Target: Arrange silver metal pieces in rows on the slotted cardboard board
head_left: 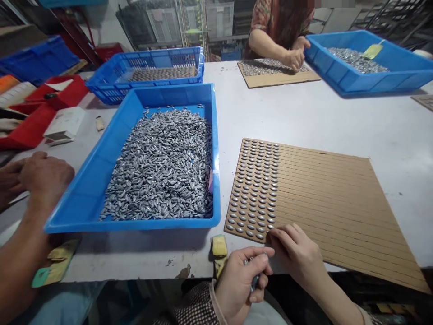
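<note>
Cardboard sheet (338, 203) lies on white table (287, 117); gray oval pieces (261, 206) sit in rows along its left side. Person's left hand (241, 280), just off sheet's near left corner, curled around handful of same pieces. Right hand (297, 253) at sheet's near edge, fingertips drawn together beside nearest pieces; cannot tell whether one is pinched there. Blue tray (135, 225) of loose pieces (162, 167) left of sheet. Co-worker's hand (295, 58) beyond sheet, over second board (275, 81).
</note>
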Motion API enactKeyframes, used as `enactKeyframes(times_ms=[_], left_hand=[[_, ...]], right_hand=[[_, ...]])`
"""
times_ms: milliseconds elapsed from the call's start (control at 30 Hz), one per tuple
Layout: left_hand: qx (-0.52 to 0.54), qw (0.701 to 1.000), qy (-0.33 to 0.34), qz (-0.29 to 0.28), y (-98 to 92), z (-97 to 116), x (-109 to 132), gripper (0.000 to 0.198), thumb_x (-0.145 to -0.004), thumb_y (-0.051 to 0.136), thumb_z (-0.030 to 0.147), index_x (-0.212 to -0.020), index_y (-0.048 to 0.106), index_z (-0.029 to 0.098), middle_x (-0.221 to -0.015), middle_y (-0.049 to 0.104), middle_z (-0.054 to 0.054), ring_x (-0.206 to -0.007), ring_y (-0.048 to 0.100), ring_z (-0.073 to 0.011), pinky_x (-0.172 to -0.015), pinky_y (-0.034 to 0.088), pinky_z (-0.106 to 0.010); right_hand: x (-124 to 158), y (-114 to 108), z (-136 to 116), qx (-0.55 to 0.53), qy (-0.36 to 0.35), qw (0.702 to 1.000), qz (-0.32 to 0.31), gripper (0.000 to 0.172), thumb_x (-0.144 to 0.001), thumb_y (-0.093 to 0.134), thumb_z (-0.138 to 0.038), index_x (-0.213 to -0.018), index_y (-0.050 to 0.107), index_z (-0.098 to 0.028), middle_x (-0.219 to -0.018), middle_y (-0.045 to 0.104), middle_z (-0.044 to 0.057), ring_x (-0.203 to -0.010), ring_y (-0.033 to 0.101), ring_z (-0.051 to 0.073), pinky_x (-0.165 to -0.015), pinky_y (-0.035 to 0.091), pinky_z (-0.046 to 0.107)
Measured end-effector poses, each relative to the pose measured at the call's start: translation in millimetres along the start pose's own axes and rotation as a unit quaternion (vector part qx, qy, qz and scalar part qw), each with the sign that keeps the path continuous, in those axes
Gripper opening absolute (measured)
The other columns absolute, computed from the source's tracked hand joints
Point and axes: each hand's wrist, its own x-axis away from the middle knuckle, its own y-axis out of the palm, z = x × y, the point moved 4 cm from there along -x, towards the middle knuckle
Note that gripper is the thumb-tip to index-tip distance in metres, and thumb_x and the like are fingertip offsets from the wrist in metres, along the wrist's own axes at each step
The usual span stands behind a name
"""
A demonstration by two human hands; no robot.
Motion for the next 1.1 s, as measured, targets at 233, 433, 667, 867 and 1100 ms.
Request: enactKeyframes(times_ms=[233, 433, 667, 867, 1100], left_hand=[[-0.002, 1.0, 0.019, 0.007, 0.9, -1, -3, 0.041, -0.077, 0.07, 0.04, -0.106, 0.062, 0.013, -0.075, 0.055, -0.001, -0.052, 0.041, -0.0041, -0.038, 0.015, -0.019], [0.009, 0.999, 0.038, -0.02, 4.2, -2, -7, 0.034, -0.077, 0.071, 0.044, -0.083, 0.055, 0.015, -0.069, 0.048, 0.003, -0.049, 0.033, -0.0023, -0.038, 0.01, -0.019], [-0.004, 0.999, 0.021, -0.039, 8.1, -10, -10, 0.037, -0.076, 0.072, 0.045, -0.082, 0.048, 0.018, -0.065, 0.043, 0.006, -0.048, 0.03, -0.0023, -0.039, 0.007, -0.02], [0.012, 0.999, -0.031, -0.022, 7.1, -12, -9, 0.028, -0.082, 0.058, 0.042, -0.089, 0.056, 0.015, -0.074, 0.05, 0.001, -0.051, 0.038, -0.0034, -0.04, 0.01, -0.019], [0.003, 0.999, -0.029, 0.017, 3.0, -12, -4, 0.024, -0.073, 0.054, 0.022, -0.097, 0.051, 0.02, -0.07, 0.054, 0.003, -0.048, 0.04, -0.0048, -0.039, 0.011, -0.018]], right_hand=[[1, -6, 2, -0.057, 0.025, 0.998, -0.008, 0.014, -0.093, 0.051, -0.019, -0.1, 0.064, -0.021, -0.086, 0.063, 0.006, -0.08, 0.059, 0.018, -0.069, 0.049, 0.029], [6, -26, -12, -0.291, 0.095, 0.951, -0.047, 0.025, -0.093, 0.053, -0.022, -0.116, 0.063, -0.024, -0.104, 0.063, 0.009, -0.094, 0.063, 0.02, -0.075, 0.056, 0.028], [17, -17, -21, -0.451, 0.168, 0.877, -0.02, 0.012, -0.089, 0.061, -0.024, -0.097, 0.069, -0.023, -0.099, 0.071, 0.007, -0.096, 0.067, 0.022, -0.081, 0.059, 0.031], [29, -22, -10, -0.346, 0.171, 0.922, 0.041, 0.016, -0.089, 0.06, -0.02, -0.103, 0.066, -0.023, -0.097, 0.071, 0.007, -0.086, 0.068, 0.02, -0.072, 0.059, 0.028], [17, -12, -3, -0.101, 0.014, 0.995, 0.017, 0.026, -0.091, 0.053, -0.015, -0.114, 0.065, -0.023, -0.09, 0.069, 0.008, -0.08, 0.062, 0.02, -0.069, 0.053, 0.035]])
